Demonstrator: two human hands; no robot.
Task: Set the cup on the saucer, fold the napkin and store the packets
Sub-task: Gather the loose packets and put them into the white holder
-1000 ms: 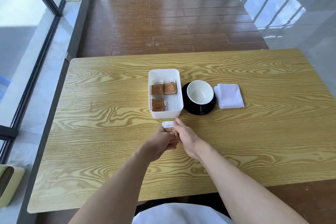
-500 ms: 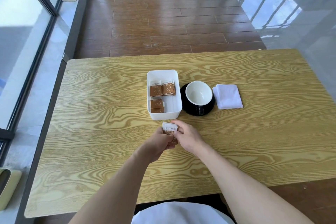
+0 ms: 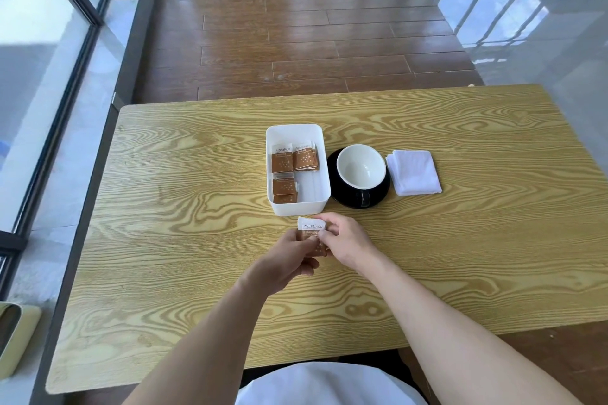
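A small stack of brown-and-white packets [image 3: 312, 229] is pinched between my left hand [image 3: 289, 258] and my right hand [image 3: 347, 242], just in front of the white box [image 3: 324, 154]. Inside the box lie several more packets [image 3: 294, 159], in its left half. To the right of the box a white cup [image 3: 361, 167] sits upright on a black saucer [image 3: 378, 197]. A folded white napkin [image 3: 414, 172] lies flat beside the saucer, on the right.
The wooden table [image 3: 197, 240] ends close to my body at the near edge. A glass wall and dark frame run along the left, a railing at the back right. A pale green object [image 3: 13, 335] sits on the floor at the far left.
Both hands have lifted the packets slightly and shifted them toward the box; the top packet's white label now shows more fully.
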